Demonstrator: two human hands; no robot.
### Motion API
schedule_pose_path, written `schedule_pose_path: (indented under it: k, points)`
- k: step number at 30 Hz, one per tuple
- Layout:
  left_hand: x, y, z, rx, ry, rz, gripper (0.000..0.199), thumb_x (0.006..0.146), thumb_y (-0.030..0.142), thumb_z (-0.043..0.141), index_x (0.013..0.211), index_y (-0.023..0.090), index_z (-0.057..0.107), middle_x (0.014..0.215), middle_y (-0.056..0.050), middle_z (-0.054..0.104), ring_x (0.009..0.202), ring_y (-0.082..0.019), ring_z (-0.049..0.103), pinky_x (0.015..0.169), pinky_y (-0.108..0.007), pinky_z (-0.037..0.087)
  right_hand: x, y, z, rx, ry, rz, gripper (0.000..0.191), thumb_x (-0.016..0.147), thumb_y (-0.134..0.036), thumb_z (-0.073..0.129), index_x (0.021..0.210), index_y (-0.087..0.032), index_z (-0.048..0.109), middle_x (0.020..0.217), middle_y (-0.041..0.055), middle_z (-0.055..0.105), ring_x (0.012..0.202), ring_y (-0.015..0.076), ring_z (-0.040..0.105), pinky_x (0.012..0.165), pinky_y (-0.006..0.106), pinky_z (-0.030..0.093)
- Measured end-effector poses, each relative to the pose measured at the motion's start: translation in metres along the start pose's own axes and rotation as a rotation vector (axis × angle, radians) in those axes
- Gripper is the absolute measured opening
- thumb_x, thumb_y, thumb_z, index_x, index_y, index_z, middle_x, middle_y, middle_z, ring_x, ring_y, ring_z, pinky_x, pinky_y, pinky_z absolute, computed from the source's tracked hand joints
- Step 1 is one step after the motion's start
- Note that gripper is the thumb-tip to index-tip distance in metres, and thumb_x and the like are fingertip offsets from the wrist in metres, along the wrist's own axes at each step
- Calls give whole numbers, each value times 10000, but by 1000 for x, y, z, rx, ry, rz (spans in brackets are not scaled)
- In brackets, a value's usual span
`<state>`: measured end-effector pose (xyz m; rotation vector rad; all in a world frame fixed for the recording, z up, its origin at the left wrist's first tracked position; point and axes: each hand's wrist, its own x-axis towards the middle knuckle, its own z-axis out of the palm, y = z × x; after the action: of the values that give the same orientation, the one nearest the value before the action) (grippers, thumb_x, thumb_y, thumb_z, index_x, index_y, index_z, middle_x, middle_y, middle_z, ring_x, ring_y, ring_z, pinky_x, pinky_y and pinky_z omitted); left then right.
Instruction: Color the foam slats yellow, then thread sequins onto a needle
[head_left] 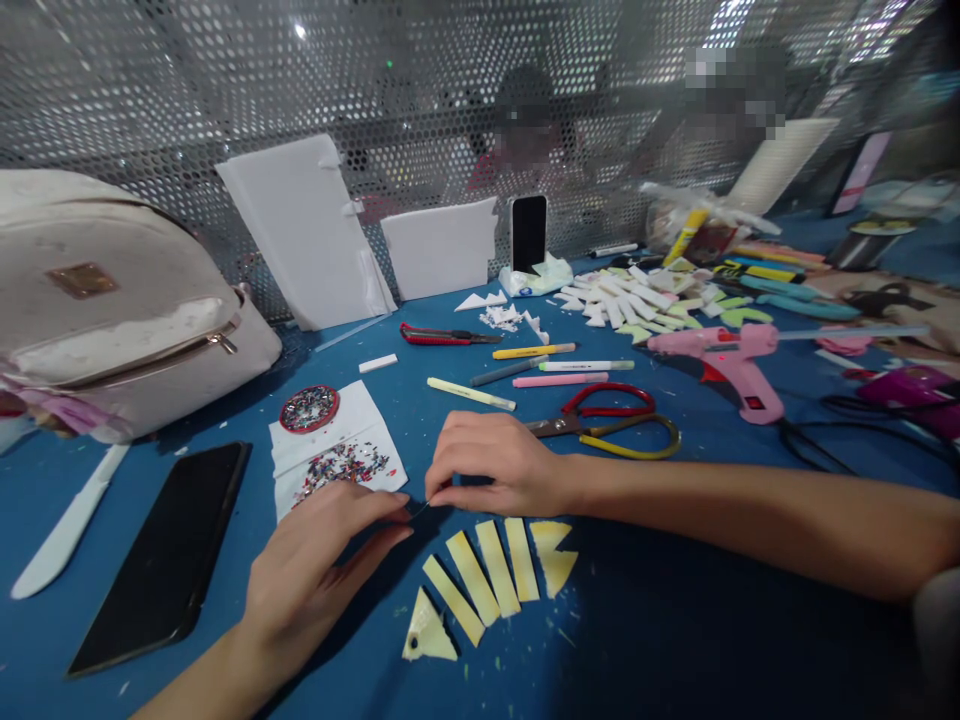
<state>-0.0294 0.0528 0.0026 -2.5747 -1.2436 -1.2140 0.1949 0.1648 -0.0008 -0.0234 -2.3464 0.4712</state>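
My left hand (322, 560) and my right hand (499, 462) are close together near the middle. A thin strand (421, 508), like thread or wire, runs between their pinched fingertips. Below them on the blue table lie several yellow foam strips (472, 578) in a curved row, with a triangular piece with a dark-edged hole (429, 632) at the left end and a notched piece (553, 560) at the right. Behind my left hand, colourful beads (346, 468) are spread on a white paper (367, 410), beside a round red-rimmed dish of beads (309, 409).
Scissors (600, 426) lie just beyond my right hand, with markers (534, 351) and a red cutter (442, 336) behind. A pink glue gun (739, 360) with cables stands right. A black phone (169, 550), white knife (71, 525) and backpack (127, 300) are left.
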Motion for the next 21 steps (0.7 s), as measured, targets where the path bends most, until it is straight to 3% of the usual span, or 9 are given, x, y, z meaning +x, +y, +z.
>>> schedule_pose_path:
  k: [21]
  points:
    - [-2, -2, -1, -43, -44, 3, 168, 956, 144, 676, 1122, 169, 667, 895, -19, 738, 785, -124, 703, 729, -228, 544, 2, 0, 0, -45, 13, -73, 173, 1030, -254, 581, 921, -157, 675, 860, 35, 729, 808, 141, 596, 819, 277, 481]
